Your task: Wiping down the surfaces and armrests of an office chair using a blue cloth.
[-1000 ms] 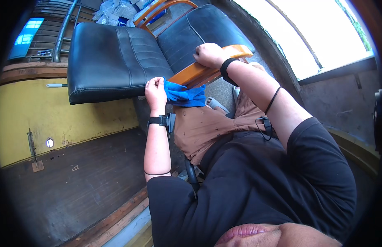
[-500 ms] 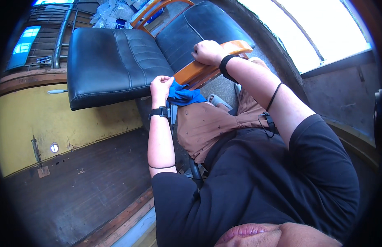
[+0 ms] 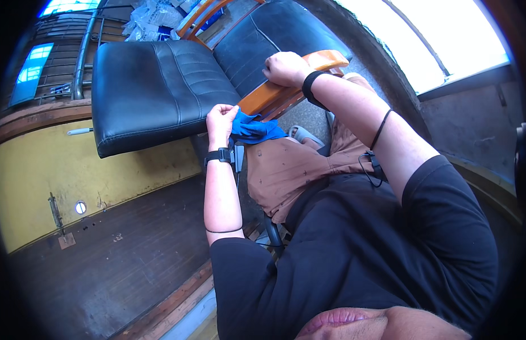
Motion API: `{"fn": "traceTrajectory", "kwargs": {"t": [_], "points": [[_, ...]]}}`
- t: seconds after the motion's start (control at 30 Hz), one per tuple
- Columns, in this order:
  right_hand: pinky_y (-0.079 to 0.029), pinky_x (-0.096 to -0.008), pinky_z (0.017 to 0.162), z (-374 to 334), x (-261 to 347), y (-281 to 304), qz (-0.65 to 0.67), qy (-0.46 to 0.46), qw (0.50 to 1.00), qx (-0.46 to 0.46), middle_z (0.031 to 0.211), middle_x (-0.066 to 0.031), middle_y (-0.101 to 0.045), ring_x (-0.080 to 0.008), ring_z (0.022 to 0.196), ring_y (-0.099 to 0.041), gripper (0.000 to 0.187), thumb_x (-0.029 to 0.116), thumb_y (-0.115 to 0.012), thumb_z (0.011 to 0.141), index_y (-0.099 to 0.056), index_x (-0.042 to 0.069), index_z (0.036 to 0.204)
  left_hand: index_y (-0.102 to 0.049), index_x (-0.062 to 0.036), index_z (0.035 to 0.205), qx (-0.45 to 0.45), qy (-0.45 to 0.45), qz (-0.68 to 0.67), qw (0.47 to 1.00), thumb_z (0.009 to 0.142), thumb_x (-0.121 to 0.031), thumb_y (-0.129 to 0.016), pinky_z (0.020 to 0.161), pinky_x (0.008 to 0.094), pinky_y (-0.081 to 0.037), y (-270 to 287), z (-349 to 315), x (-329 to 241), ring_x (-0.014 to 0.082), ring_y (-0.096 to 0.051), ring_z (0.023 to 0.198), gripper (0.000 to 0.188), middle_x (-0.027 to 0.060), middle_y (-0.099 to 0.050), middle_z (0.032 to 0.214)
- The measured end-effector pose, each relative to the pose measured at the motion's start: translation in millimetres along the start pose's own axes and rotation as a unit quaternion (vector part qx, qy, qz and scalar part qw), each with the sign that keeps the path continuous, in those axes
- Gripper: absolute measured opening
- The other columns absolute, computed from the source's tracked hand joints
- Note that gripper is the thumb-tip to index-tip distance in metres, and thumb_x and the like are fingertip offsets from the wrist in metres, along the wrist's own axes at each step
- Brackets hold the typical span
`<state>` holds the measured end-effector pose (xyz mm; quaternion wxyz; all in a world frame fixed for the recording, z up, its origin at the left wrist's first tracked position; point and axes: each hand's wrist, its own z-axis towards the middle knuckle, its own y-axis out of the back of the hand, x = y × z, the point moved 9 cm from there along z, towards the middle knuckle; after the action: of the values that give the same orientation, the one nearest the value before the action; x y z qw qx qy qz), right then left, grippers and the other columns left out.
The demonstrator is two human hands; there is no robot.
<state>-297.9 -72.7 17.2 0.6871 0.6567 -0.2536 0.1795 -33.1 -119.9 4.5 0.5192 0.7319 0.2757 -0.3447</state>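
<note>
A black padded chair [image 3: 141, 90] with orange-brown wooden armrests lies tilted in front of me. My left hand [image 3: 220, 122] is closed in a pinch at the lower end of the near armrest [image 3: 266, 97], beside the padding's edge. A bunched blue cloth [image 3: 257, 130] hangs from its fingers along the armrest's underside, over my knee. Higher along the same armrest, my right hand [image 3: 287, 69] is curled with its knuckles up, its wrist by the curved wooden end. Whatever its fingers hold, if anything, is hidden.
To the left stand a yellow panel [image 3: 31, 198] and a dark wooden surface [image 3: 116, 260]. A metal rack [image 3: 79, 62] rises behind the chair, with plastic bags [image 3: 152, 20] at the far side. A bright opening [image 3: 421, 39] lies at the upper right.
The view has shifted slightly. Both hands keep nearly the same places on the armrest, and the blue cloth stays in the left fingers.
</note>
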Motion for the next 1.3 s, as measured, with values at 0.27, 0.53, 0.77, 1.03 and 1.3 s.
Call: {"fn": "traceTrajectory", "kwargs": {"t": [0.27, 0.53, 0.77, 1.03, 1.3], "points": [[-0.057, -0.0452, 0.089, -0.8, 2.9, 0.9, -0.003, 0.0, 1.0, 0.008, 0.095, -0.0197, -0.075, -0.0362, 0.092, -0.073, 0.032, 0.031, -0.057, 0.094, -0.077, 0.005, 0.096, -0.07, -0.0003, 0.091, 0.001, 0.009, -0.003, 1.0, 0.086, -0.009, -0.082, 0.073, 0.0258, -0.053, -1.6, -1.2, -3.3, 0.01, -0.062, 0.076, 0.016, 0.0033, -0.069, 0.083], [-0.058, -0.0453, 0.087, -1.0, 2.9, 2.5, -0.009, 0.004, 1.0, 0.004, 0.092, -0.0195, -0.074, -0.0365, 0.089, -0.073, 0.034, 0.033, -0.057, 0.095, -0.077, 0.005, 0.097, -0.071, -0.0013, 0.09, 0.005, 0.019, -0.007, 1.0, 0.086, -0.009, -0.082, 0.072, 0.0266, -0.053, -2.5, 1.0, -4.0, 0.01, -0.062, 0.074, 0.014, 0.0036, -0.07, 0.083], [-0.057, -0.0447, 0.09, -1.9, 2.2, 2.6, -0.002, -0.012, 1.0, 0.016, 0.099, -0.0195, -0.075, -0.0357, 0.095, -0.073, 0.032, 0.031, -0.058, 0.092, -0.078, 0.006, 0.097, -0.071, -0.0006, 0.091, 0.017, 0.027, -0.002, 1.0, 0.085, -0.011, -0.083, 0.072, 0.0264, -0.053, -2.3, 3.1, 0.5, 0.0097, -0.063, 0.076, 0.016, 0.0039, -0.071, 0.084], [-0.059, -0.0444, 0.086, -0.2, -0.8, 0.0, 0.003, -0.005, 1.0, 0.005, 0.092, -0.0193, -0.075, -0.0357, 0.087, -0.073, 0.033, 0.031, -0.057, 0.095, -0.077, 0.005, 0.096, -0.071, 0.0, 0.092, 0.005, -0.005, 0.014, 1.0, 0.086, -0.013, -0.083, 0.071, 0.0255, -0.053, -2.9, -2.2, -9.8, 0.0095, -0.064, 0.075, 0.018, 0.0034, -0.071, 0.084], [-0.059, -0.0447, 0.084, 2.7, -0.4, -4.0, 0.005, 0.007, 1.0, 0.0, 0.088, -0.0192, -0.074, -0.0363, 0.085, -0.073, 0.032, 0.03, -0.059, 0.094, -0.077, 0.004, 0.095, -0.07, 0.0014, 0.088, -0.107, -0.217, 0.343, 0.908, 0.088, -0.013, -0.08, 0.07, 0.0281, -0.053, 12.3, -7.4, -41.1, 0.0117, -0.063, 0.072, 0.017, 0.0068, -0.071, 0.081]]}}
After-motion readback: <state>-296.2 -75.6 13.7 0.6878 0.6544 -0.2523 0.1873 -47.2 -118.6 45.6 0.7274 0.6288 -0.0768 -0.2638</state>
